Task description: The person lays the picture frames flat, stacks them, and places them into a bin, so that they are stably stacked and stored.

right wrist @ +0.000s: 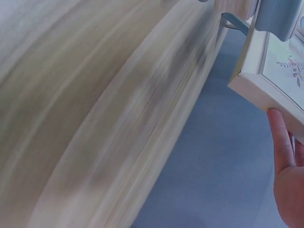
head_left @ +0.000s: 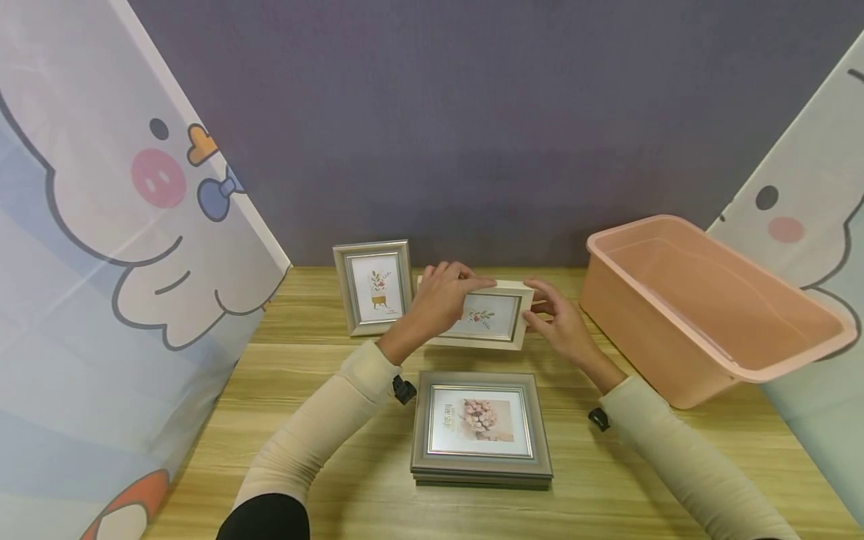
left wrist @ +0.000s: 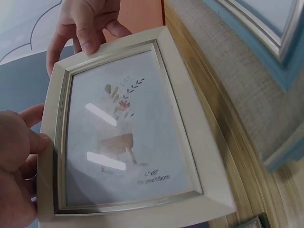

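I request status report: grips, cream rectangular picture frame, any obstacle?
Left grip, right grip: holding cream rectangular picture frame. Frame landscape. Standing silvery rectangular picture frame close beside; nothing visibly blocking.

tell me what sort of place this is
Probably a staged tabletop booth rather than a lived-in room: a wood-grain table, a plain dark panel behind it, and cartoon-printed sheets at both sides.

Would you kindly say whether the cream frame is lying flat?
No, tipped up: the left hand and right hand hold the cream frame, front facing the head camera; whether it touches the table, I cannot tell.
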{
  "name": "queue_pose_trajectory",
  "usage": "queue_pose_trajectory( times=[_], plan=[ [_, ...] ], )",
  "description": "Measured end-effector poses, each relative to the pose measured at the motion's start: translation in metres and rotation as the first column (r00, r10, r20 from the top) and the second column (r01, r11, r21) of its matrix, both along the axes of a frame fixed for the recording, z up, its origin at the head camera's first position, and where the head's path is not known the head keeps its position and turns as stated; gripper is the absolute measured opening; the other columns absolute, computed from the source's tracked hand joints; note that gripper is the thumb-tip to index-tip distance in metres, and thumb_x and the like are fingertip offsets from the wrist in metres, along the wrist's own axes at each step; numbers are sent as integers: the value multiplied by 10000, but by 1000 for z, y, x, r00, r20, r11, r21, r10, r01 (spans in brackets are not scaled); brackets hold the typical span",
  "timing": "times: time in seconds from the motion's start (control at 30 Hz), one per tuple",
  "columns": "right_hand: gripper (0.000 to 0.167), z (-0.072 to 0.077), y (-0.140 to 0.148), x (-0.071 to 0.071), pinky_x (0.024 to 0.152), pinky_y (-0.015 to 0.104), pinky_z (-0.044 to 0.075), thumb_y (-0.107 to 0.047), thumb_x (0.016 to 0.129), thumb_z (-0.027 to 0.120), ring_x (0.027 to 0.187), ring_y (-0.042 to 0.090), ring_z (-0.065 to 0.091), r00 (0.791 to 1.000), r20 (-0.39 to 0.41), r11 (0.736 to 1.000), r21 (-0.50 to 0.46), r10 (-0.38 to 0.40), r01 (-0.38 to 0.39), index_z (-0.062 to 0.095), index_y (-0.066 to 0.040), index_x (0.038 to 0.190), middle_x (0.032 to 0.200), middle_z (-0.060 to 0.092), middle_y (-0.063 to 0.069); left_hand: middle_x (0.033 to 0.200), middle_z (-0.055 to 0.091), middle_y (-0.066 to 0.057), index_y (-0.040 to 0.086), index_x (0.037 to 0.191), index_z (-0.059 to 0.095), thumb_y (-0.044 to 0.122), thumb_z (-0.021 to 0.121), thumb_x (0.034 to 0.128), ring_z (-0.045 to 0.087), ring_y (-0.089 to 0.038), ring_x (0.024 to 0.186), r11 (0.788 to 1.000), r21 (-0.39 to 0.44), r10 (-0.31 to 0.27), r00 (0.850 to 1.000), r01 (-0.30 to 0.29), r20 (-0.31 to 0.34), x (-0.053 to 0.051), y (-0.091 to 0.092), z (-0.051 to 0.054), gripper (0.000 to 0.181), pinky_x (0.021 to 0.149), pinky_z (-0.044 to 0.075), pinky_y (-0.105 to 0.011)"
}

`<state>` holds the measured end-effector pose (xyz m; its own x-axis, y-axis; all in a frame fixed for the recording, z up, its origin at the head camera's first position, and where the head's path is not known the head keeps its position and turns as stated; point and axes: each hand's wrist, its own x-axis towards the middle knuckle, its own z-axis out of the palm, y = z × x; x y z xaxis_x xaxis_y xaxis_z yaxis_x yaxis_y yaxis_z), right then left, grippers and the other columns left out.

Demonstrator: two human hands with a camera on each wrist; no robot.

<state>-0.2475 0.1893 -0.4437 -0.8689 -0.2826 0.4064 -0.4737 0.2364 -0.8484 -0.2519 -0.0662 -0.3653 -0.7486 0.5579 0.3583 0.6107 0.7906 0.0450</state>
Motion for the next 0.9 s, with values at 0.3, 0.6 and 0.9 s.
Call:
queue_pose_trajectory(
  times=[0.3,0.6,0.9],
  plan=[
    [561,-3,0,2,627,286,628,135,908,660,913,65,687,998,-66,1000,3,-5,6,482,13,1425,1090,586,314,1303,652,7,347,1366,642,114,610,1025,577,-240,1141,999,13,-30,997,30,74,-2,-9,1,415,861,456,-387],
    [545,5,5,9,617,283,625,170,887,657,906,-14,647,994,-108,999,15,-36,38,482,67,1394,1068,540,299,1289,662,-21,310,1313,690,129,588,1036,577,-257,1134,993,110,-46,997,39,63,-6,-34,-1,346,868,467,-429],
    [525,-1,16,7,629,320,631,160,900,645,908,-9,651,998,-56,999,-36,-33,31,481,62,1388,1048,539,275,1190,681,-117,144,1246,734,53,632,1001,621,-268,1070,965,243,-114,992,100,46,-12,-58,-10,281,882,537,-392]
  ],
)
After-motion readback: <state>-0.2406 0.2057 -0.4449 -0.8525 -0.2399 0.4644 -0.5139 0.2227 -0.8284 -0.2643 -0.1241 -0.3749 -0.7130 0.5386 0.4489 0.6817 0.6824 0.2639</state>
